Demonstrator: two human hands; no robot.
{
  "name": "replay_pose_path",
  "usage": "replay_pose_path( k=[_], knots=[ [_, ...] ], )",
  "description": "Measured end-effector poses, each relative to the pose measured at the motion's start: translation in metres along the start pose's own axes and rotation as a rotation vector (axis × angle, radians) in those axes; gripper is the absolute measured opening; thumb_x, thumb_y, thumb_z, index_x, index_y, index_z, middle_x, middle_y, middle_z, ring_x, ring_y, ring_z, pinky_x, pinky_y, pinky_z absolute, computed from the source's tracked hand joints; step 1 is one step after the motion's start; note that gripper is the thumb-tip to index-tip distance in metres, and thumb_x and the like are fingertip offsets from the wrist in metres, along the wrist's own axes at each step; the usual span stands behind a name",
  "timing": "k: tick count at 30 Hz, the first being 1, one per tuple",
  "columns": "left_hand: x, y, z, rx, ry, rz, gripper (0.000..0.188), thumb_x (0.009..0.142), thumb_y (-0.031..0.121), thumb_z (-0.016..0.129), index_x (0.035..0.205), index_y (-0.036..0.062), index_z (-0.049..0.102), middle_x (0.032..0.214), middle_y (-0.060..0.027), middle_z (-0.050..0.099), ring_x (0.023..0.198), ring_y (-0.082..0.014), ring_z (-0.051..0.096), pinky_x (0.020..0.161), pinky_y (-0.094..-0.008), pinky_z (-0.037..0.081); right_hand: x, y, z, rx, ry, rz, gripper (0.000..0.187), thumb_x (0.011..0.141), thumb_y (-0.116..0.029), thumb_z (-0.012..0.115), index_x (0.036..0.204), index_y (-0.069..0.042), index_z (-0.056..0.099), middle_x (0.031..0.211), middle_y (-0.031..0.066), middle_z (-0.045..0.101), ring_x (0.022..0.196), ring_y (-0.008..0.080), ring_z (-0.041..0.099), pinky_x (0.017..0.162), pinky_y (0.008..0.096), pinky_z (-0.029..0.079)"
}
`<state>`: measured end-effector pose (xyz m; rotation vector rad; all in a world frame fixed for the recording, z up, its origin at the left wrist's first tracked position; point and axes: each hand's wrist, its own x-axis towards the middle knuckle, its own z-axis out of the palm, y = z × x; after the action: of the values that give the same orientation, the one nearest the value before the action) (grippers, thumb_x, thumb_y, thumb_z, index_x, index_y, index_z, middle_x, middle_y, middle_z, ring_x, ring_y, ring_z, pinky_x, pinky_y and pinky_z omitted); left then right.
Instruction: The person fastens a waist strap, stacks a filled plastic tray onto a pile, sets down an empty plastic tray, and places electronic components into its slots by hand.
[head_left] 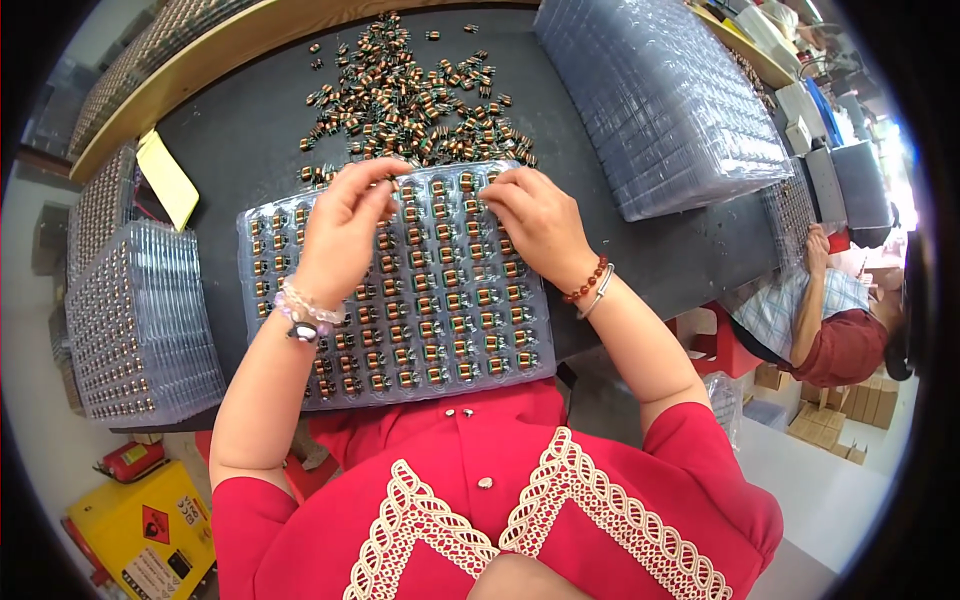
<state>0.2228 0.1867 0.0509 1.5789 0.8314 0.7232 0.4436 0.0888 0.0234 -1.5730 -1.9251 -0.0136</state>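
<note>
I have both hands at the far side of the clear plastic tray (495,378), which lies at the front of the dark bench (245,130), its pockets carrying rows of small copper-wound coils (432,352). My left hand (342,225) has a narrow grip, thumb and fingertips drawn close over the far rows; whether they pinch a coil I cannot tell. My right hand (545,222) has a narrow grip too, at the tray's far right corner, and what lies between those fingertips is hidden from me. To work these pockets well, I judge a light pinch on a coil's sides best, turned to match its neighbours, then lowered straight and eased down rather than forced. I would carry my wrists high, since the left one hangs over filled rows and its beaded bracelet (308,312) could snag one. The loose pile (400,115) sits just past the tray's far edge, so short reaches should suffice, without nudging the rim.
</note>
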Motion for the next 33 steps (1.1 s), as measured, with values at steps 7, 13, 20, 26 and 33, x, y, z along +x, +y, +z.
replay_pose_path(
  k=[7,13,20,26,33],
  knots=[
    [0.059,-0.021,-0.03,0.75,0.185,0.155,0.021,0.087,0.013,0.064,0.108,0.009,0.064,0.092,-0.0065,0.069,0.091,-0.0244,0.062,0.084,-0.0375,0.049,0.015,0.002,0.008,0.093,0.093,0.114,0.014,0.083,-0.011,0.068,0.096,-0.007,0.068,0.095,0.0052,0.063,0.083,0.023,0.063,0.069,0.0343,0.051],
    [0.081,-0.035,-0.03,0.88,0.343,0.407,0.019,0.082,0.017,0.067,0.1,0.011,0.071,0.103,-0.0084,0.067,0.114,-0.0313,0.051,0.099,-0.0403,0.042,0.02,0.006,0.016,-0.061,0.009,0.018,0.01,0.083,-0.015,0.068,0.09,-0.009,0.068,0.094,0.0029,0.063,0.085,0.0221,0.064,0.071,0.0348,0.053],
    [0.069,-0.024,-0.01,0.79,-0.039,0.16,0.016,0.083,0.02,0.068,0.091,0.007,0.073,0.095,-0.0103,0.068,0.095,-0.028,0.061,0.09,-0.038,0.046,0.021,0.008,0.015,-0.006,0.094,-0.081,0.008,0.082,-0.011,0.068,0.09,-0.008,0.067,0.094,0.0046,0.065,0.084,0.0239,0.065,0.07,0.0343,0.053],
    [0.066,-0.033,-0.028,0.895,0.191,0.337,0.017,0.084,0.017,0.067,0.097,0.0074,0.07,0.106,-0.0099,0.065,0.106,-0.029,0.058,0.094,-0.038,0.045,-0.021,-0.029,-0.014,0.131,0.0,-0.16,0.013,0.077,-0.008,0.073,0.089,-0.007,0.066,0.09,0.0065,0.065,0.079,0.0244,0.064,0.067,0.0341,0.053],
    [0.045,-0.015,-0.033,0.825,0.148,0.398,0.015,0.085,0.016,0.064,0.097,0.0084,0.069,0.105,-0.0089,0.063,0.104,-0.0292,0.057,0.092,-0.0394,0.045,-0.04,-0.04,-0.017,0.061,-0.028,-0.145,0.015,0.075,-0.005,0.07,0.089,-0.007,0.064,0.091,0.0041,0.064,0.081,0.0223,0.063,0.067,0.033,0.052]
  ],
)
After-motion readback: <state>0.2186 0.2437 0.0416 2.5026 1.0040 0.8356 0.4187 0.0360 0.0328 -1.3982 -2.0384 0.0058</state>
